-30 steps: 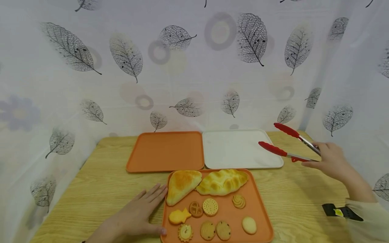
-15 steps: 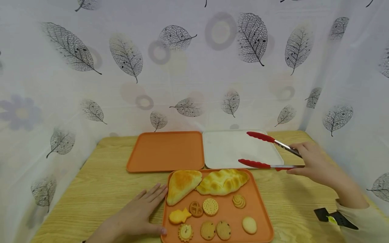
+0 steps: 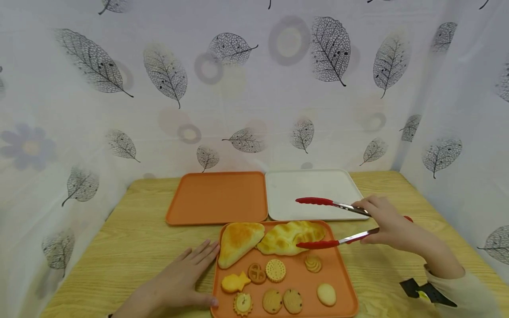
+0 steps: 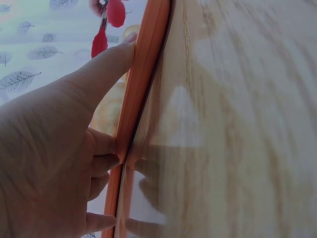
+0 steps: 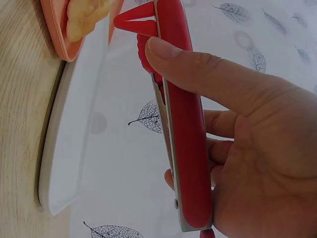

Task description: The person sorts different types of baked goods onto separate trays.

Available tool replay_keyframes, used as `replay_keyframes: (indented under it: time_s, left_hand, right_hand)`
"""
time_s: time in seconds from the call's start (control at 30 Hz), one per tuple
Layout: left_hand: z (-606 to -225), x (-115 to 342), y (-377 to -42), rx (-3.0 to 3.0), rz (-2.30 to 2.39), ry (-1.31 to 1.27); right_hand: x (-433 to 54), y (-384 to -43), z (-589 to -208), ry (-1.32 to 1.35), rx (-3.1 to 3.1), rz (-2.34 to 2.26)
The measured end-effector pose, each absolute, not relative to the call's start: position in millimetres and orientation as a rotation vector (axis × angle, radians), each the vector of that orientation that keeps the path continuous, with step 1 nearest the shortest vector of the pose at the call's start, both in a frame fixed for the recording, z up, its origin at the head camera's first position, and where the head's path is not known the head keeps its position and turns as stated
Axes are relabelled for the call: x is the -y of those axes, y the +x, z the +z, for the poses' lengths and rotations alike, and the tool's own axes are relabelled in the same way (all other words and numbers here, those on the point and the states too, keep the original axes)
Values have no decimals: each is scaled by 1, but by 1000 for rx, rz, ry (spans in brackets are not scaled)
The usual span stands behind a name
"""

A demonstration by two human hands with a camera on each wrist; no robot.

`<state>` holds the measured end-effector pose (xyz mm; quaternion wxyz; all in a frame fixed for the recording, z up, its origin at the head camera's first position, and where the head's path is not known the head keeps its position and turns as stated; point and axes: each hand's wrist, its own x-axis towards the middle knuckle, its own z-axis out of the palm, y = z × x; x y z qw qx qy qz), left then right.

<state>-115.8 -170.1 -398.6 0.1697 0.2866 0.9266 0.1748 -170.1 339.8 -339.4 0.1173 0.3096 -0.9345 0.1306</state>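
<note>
My right hand (image 3: pixel 391 225) grips a pair of red-tipped metal tongs (image 5: pixel 185 124), thumb on one arm and fingers round the other. The tongs' arms are spread apart, one tip over the long bumpy bread (image 3: pixel 288 238), the other over the white tray. My left hand (image 3: pixel 179 278) lies beside the near orange tray (image 3: pixel 346 287), its thumb and fingertips touching the left rim with fingers extended, as the left wrist view also shows. On that tray lie a triangular bread (image 3: pixel 238 243), a fish-shaped cookie (image 3: pixel 234 282), a swirl cookie (image 3: pixel 313 263), a pale oval cookie (image 3: pixel 326 294) and several other cookies.
Behind the near tray stand a second orange tray (image 3: pixel 218 198) and a white tray (image 3: pixel 286 194), side by side with nothing on them. All rest on a wooden table (image 3: pixel 131 238). A leaf-patterned curtain (image 3: pixel 254 88) hangs along the back and sides.
My right hand has carried the spread tongs leftward and down, from the right end of the white tray to above the long bread. The left hand and the breads have stayed put.
</note>
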Motion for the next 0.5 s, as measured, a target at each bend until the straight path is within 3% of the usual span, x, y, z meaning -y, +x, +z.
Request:
replay_keyframes:
  time_s: [0.5]
  left_hand:
    - [-400, 170, -116, -2647, 481, 812]
  right_hand:
    - [-321, -167, -345, 995, 2732, 299]
